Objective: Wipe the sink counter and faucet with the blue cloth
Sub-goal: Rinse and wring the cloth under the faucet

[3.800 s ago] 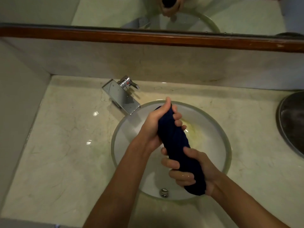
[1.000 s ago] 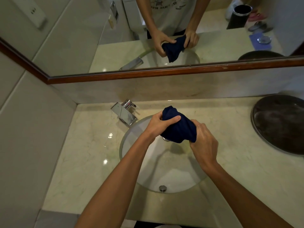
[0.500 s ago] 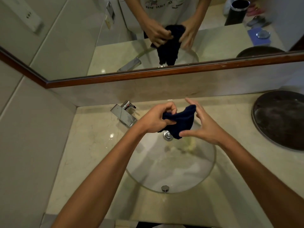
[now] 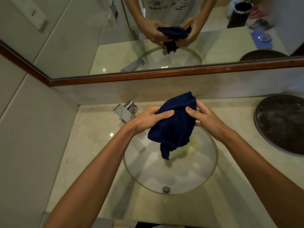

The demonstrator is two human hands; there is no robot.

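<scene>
The dark blue cloth [image 4: 174, 122] hangs half unfolded above the glass sink bowl [image 4: 212, 163], one corner drooping down. My left hand [image 4: 148, 120] pinches its left edge with thumb on top. My right hand [image 4: 204, 118] pinches its right edge. The chrome faucet [image 4: 125, 111] stands on the pale marble counter [image 4: 92, 137] just left of my left hand, apart from the cloth. A chrome drain fitting [image 4: 166, 189] shows at the bowl's near rim.
A dark round tray [image 4: 281, 122] lies on the counter at the right. A wood-framed mirror [image 4: 164, 74] runs along the back wall above a marble backsplash. A tiled wall closes the left side.
Earlier the cloth was twisted tight between both hands, then bunched. Now both hands have spread it open, and it hangs larger over the bowl, raised slightly toward the back wall.
</scene>
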